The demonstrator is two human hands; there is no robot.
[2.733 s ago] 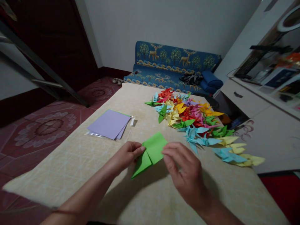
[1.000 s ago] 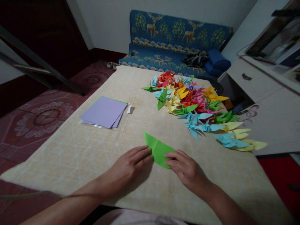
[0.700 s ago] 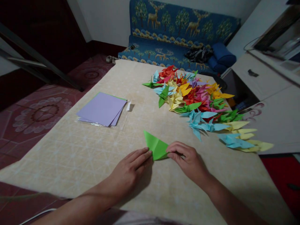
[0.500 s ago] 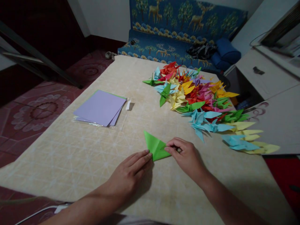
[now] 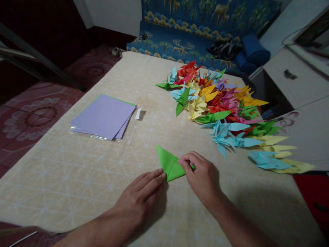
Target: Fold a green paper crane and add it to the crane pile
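A folded piece of green origami paper (image 5: pixel 167 165) lies on the table in front of me, one pointed corner aimed away to the left. My left hand (image 5: pixel 146 183) lies stretched out flat, its fingertips pressing the near left corner of the paper against the cloth. With thumb and curled fingers, my right hand (image 5: pixel 200 168) pinches the paper's right side. A bit of green shows past those fingers, and the part under them is hidden.
Purple origami sheets (image 5: pixel 102 115), a green one beneath, lie on a clear plastic sleeve at the left. Many coloured paper cranes (image 5: pixel 218 103) cover the table's far right. A patterned tablecloth (image 5: pixel 84 171) covers the table; a blue sofa (image 5: pixel 177 44) and white cabinet (image 5: pixel 303 103) stand beyond.
My right thumb and fingers have shifted slightly left along the paper, and its raised fold now lies flatter. My left hand stays at the near corner. The camera view has tilted slightly.
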